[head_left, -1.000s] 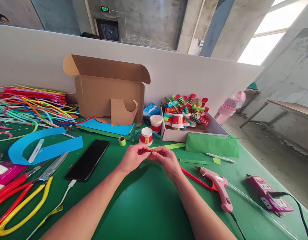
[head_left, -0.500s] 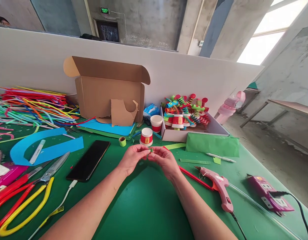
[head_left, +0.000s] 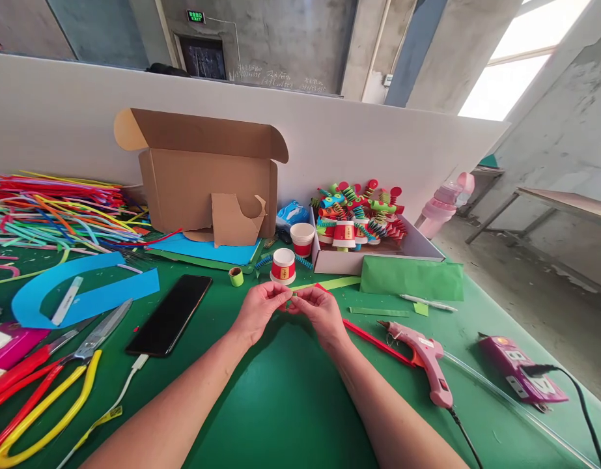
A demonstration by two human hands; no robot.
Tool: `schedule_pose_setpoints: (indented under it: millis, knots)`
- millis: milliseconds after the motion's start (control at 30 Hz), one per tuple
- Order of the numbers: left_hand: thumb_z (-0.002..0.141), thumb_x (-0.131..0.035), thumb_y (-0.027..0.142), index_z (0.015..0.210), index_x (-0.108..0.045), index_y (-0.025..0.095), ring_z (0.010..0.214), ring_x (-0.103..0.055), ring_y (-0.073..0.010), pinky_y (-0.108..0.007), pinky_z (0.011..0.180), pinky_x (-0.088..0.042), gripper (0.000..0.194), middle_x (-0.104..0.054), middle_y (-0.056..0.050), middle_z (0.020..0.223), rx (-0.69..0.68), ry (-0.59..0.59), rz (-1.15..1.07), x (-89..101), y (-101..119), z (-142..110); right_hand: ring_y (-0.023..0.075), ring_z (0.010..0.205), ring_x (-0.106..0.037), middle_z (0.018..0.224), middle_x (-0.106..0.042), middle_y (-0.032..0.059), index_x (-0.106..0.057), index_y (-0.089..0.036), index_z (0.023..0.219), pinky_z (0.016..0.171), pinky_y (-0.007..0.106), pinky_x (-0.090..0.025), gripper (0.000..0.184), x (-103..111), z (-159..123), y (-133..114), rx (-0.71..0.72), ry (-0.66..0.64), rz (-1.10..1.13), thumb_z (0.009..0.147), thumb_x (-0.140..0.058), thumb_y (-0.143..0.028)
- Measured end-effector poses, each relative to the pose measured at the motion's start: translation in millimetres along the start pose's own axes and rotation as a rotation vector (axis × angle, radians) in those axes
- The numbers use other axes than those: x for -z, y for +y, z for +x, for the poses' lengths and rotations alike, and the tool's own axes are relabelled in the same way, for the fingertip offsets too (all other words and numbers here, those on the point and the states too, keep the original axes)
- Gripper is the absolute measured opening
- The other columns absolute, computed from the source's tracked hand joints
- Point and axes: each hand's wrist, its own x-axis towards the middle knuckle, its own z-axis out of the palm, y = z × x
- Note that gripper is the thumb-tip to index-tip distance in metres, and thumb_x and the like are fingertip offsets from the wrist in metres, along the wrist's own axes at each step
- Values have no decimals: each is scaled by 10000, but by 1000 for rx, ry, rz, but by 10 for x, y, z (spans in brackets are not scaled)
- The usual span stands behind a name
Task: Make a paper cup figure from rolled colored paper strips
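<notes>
The green sign (head_left: 195,16) above the dark doorway (head_left: 202,58) reads "EXIT", with characters over it too small to make out. Pale handwriting on the concrete wall (head_left: 300,39) and the gold label on the red-and-white cup (head_left: 283,266) are too small to read.

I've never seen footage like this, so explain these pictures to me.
No machine here: a person works with bare hands. Every picture comes from one camera worn on the head, looking forward and down. The left hand and right hand pinch a tiny green piece between their fingertips. On the green tabletop lie a pink glue gun at right, and a flat black phone and metal scissors with long blades at left. Farther back, a shallow white cardboard box holds colourful craft figures.
</notes>
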Motion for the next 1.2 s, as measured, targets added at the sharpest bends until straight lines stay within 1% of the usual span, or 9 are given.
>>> schedule_pose_setpoints:
  millis: [233, 433, 633, 767, 867, 967, 1067, 1133, 1200]
  knots:
    - [606, -826, 492, 791, -702, 139, 634, -559, -109, -265, 630, -487, 417, -666, -29, 742, 34, -49, -45, 53, 77, -8, 95, 570, -602, 671, -675, -3, -730, -148, 724, 653, 260, -527, 342, 50, 21, -8, -115, 5, 141, 525, -909, -361]
    - [591, -833, 382, 812, -682, 154, 678, -622, -142, -293, 669, -517, 352, -695, -25, 762, -10, -71, 95, 37, 100, -19, 124, 660, -618, 802, -732, 27, -770, -185, 799, 713, 286, -511, 319, 51, 17, -27, -1, -8, 7, 568, -881, -375]
    - [623, -800, 369, 797, -664, 158, 698, -669, -172, -344, 726, -559, 306, -712, -24, 748, -77, -60, 115, 9, 87, -29, 143, 661, -627, 732, -702, -1, -744, -209, 768, 737, 310, -526, 295, 35, 10, -30, 51, -15, 10, 557, -883, -362]
    - [635, -789, 351, 769, -640, 162, 684, -660, -162, -322, 708, -553, 275, -691, -9, 713, -76, -82, 84, 12, 69, -27, 152, 672, -640, 713, -702, 6, -737, -203, 752, 738, 308, -529, 260, 22, 9, -35, 52, -49, -2, 599, -864, -371]
    - [663, -764, 348, 787, -640, 163, 684, -638, -151, -290, 673, -532, 254, -684, -15, 740, -119, -79, 149, 11, 103, -15, 145, 645, -640, 706, -710, 5, -742, -201, 745, 716, 302, -532, 305, 33, 28, -35, 33, -45, 7, 566, -879, -407]
    - [743, -693, 352, 860, -660, 167, 686, -616, -150, -257, 613, -495, 221, -688, -29, 780, -213, -53, 324, 25, 273, -57, 149, 646, -647, 720, -721, 12, -753, -196, 768, 708, 307, -543, 371, 58, 55, -36, 8, -23, -7, 525, -897, -437]
    - [858, -564, 339, 815, -670, 188, 669, -592, -149, -253, 621, -460, 189, -685, -28, 775, -366, -4, 675, 157, 544, -224, 152, 642, -653, 718, -722, 21, -757, -193, 766, 695, 311, -552, 392, 74, 76, -53, 6, -26, -15, 509, -909, -446]
    - [892, -503, 305, 764, -675, 202, 680, -587, -162, -266, 658, -447, 237, -677, -34, 768, -425, 70, 978, 390, 711, -424, 148, 624, -649, 703, -718, 18, -754, -196, 749, 679, 309, -553, 401, 77, 78, -78, 15, -26, -11, 489, -918, -453]
    - [878, -469, 245, 734, -670, 206, 737, -603, -194, -289, 706, -443, 250, -675, -60, 799, -402, 218, 1260, 770, 828, -684, 143, 619, -648, 700, -718, 17, -753, -199, 742, 672, 301, -551, 415, 79, 71, -112, 22, -17, -4, 470, -925, -462]
